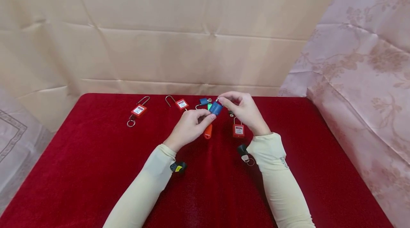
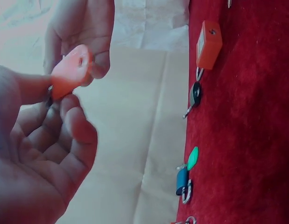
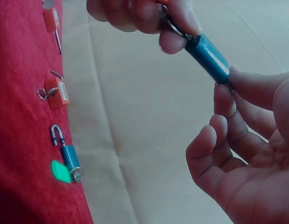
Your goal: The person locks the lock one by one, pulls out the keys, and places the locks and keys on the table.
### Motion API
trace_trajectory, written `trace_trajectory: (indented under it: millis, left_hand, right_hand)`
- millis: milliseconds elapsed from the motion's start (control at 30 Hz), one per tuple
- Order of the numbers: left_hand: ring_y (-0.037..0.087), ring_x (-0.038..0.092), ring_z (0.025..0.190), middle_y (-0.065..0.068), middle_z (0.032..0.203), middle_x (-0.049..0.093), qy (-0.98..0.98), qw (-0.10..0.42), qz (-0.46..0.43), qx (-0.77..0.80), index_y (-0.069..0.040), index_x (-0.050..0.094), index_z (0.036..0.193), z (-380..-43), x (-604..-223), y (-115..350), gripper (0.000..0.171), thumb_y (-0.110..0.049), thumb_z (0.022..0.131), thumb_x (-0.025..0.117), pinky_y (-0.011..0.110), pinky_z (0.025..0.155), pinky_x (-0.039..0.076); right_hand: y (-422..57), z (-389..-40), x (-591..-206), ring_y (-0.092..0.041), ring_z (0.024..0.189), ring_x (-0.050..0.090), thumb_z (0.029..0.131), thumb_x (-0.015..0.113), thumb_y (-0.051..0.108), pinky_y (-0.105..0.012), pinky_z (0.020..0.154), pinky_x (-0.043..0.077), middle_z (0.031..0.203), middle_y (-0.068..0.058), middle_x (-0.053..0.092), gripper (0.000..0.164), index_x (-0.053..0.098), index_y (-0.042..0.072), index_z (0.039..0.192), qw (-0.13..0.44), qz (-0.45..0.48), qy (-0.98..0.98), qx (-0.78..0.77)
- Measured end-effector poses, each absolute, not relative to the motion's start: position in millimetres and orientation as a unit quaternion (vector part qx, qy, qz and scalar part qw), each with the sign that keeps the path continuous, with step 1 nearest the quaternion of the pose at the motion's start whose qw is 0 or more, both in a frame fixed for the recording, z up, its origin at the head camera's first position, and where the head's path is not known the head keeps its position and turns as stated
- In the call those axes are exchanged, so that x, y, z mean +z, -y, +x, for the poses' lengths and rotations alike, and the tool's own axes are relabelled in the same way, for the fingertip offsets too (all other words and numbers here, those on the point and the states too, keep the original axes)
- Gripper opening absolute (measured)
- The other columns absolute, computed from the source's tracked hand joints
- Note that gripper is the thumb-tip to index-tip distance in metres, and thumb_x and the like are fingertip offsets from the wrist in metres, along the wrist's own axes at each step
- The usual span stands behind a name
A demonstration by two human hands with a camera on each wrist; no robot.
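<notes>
A blue padlock (image 1: 216,108) is held up above the far part of the table, between both hands. My left hand (image 1: 189,125) pinches the key at the padlock's lower end; the fingers mostly hide it. A metal ring shows there, and an orange key tag (image 1: 208,131) hangs from it. In the left wrist view the tag (image 2: 72,72) stands out past the thumb and fingers. My right hand (image 1: 246,111) pinches the padlock's shackle between thumb and index finger. Seen from the right wrist, the blue body (image 3: 208,58) bridges the two hands.
On the red cloth (image 1: 96,171) lie red padlocks at left (image 1: 138,110), middle (image 1: 182,104) and right (image 1: 238,131). Another blue padlock (image 3: 69,156) with raised shackle and green tag (image 3: 60,171) lies behind the hands. A black-capped key (image 1: 244,152) lies near the right sleeve.
</notes>
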State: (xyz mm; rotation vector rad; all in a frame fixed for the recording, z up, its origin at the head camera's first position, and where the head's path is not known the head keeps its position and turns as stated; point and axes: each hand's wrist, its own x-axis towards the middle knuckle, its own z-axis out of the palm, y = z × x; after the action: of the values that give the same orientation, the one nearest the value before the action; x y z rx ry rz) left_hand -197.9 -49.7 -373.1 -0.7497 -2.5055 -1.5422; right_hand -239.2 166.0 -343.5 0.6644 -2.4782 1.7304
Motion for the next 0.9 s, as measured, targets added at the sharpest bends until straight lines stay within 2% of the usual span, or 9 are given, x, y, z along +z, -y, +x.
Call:
trace_trajectory:
  millis: [167, 333, 467, 600, 767, 900]
  left_hand:
    - [0.013, 0.049, 0.057, -0.002, 0.071, 0.059, 0.809, 0.099, -0.235, -0.530, -0.007, 0.073, 0.099, -198, -374, 49, 0.017, -0.022, 0.101, 0.065, 0.027, 0.055, 0.041]
    - [0.015, 0.049, 0.058, 0.000, 0.071, 0.058, 0.796, 0.134, -0.213, -0.550, -0.005, 0.072, 0.100, -198, -373, 49, 0.017, -0.020, 0.101, 0.065, 0.028, 0.055, 0.040]
    - [0.015, 0.048, 0.056, 0.000, 0.071, 0.056, 0.792, 0.130, -0.208, -0.559, -0.008, 0.071, 0.098, -197, -373, 48, 0.015, -0.021, 0.101, 0.065, 0.027, 0.054, 0.040]
    - [0.013, 0.046, 0.056, -0.001, 0.071, 0.055, 0.791, 0.131, -0.214, -0.558, -0.009, 0.070, 0.096, -196, -375, 43, 0.015, -0.021, 0.102, 0.064, 0.027, 0.053, 0.039]
    - [0.010, 0.045, 0.058, -0.001, 0.071, 0.055, 0.795, 0.135, -0.219, -0.550, -0.008, 0.070, 0.095, -195, -378, 38, 0.015, -0.020, 0.102, 0.064, 0.027, 0.054, 0.039]
    - [0.011, 0.046, 0.059, -0.002, 0.070, 0.055, 0.798, 0.131, -0.218, -0.546, -0.008, 0.069, 0.094, -194, -376, 37, 0.015, -0.020, 0.102, 0.064, 0.027, 0.055, 0.039]
  right_hand:
    - [-165, -239, -345, -0.023, 0.078, 0.059, 0.096, 0.072, 0.028, -0.027, 0.062, 0.049, 0.098, -0.003, 0.073, 0.030, 0.074, 0.008, 0.119, 0.018, 0.214, 0.791, 0.572]
    - [-164, -240, -346, -0.020, 0.083, 0.059, 0.094, 0.074, 0.026, -0.028, 0.062, 0.047, 0.107, -0.008, 0.073, 0.033, 0.073, 0.008, 0.121, 0.004, 0.221, 0.783, 0.581]
    - [-163, -240, -347, -0.023, 0.077, 0.054, 0.095, 0.073, 0.030, -0.027, 0.059, 0.044, 0.093, -0.010, 0.069, 0.031, 0.074, 0.011, 0.119, 0.000, 0.213, 0.787, 0.579]
    - [-162, -241, -349, -0.021, 0.073, 0.052, 0.096, 0.071, 0.031, -0.030, 0.059, 0.043, 0.079, -0.007, 0.061, 0.029, 0.075, 0.011, 0.116, -0.004, 0.213, 0.791, 0.574]
    - [-161, -241, -351, -0.026, 0.075, 0.051, 0.098, 0.069, 0.024, -0.028, 0.061, 0.040, 0.076, -0.001, 0.059, 0.022, 0.074, 0.007, 0.109, -0.011, 0.222, 0.782, 0.582]
    - [-160, -241, -350, -0.023, 0.075, 0.050, 0.099, 0.068, 0.023, -0.027, 0.063, 0.040, 0.076, -0.001, 0.059, 0.021, 0.074, 0.006, 0.110, -0.016, 0.226, 0.778, 0.586]
